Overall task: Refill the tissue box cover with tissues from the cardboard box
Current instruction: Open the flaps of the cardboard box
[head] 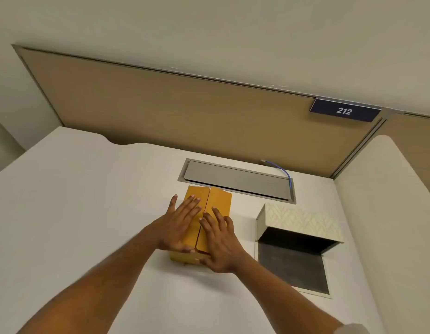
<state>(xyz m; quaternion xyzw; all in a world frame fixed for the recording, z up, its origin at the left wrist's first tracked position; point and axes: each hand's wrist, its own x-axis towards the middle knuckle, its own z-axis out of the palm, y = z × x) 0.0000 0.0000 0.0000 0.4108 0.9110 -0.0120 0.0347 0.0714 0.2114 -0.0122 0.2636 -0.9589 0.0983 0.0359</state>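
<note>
1. Head view: a yellow-brown cardboard box (210, 213) is being rested on a white desk (88, 213), near the middle of the picture, with its two top flaps closed and meeting along a seam that is running away from the camera.
2. Both hands are being laid flat on the box top. The left hand (179, 227) is being pressed on the left flap with its fingers spread and extended, its thumb lying near the front edge of the box.
3. The right hand (221, 242) is being pressed on the right flap, fingers likewise spread and straight, its thumb lying over the front edge; nothing is being pinched by either hand.
4. The tissue box cover (299, 227) is being kept to the right of the cardboard box, apart from it, lying on its side so that its open, dark interior is being turned toward the camera; its patterned pale outer face is being shown on top.
5. A grey cable hatch (238, 179) is being seen set into the desk just behind the cardboard box, with a blue cable (282, 171) curving at its right end.
6. A tan partition panel (185, 109) is being seen behind the desk, carrying a dark sign (344, 110) reading 212.
</note>
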